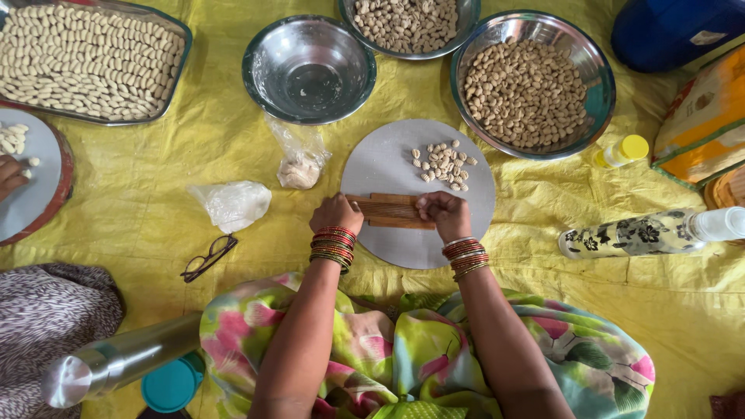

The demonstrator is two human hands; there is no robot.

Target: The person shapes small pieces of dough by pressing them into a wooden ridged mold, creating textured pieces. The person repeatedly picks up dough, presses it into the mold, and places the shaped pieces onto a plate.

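A small ribbed wooden board (393,210) lies on a round grey slab (388,167) in front of me. My left hand (335,212) grips its left end and my right hand (442,212) presses on its right end with fingers curled. Both wrists wear stacks of red and gold bangles. A small heap of pale shaped dough pieces (444,164) lies on the slab just beyond the board. Whether dough sits under my right fingers is hidden.
Steel bowls at the back: an empty one (309,68) and two with pale pieces (528,89), (409,23). A tray of pale pieces (87,58) at far left. Plastic bags (233,203), glasses (208,257), a patterned bottle (644,233), a steel flask (116,361). Another person's hand (9,174) rests on a second slab.
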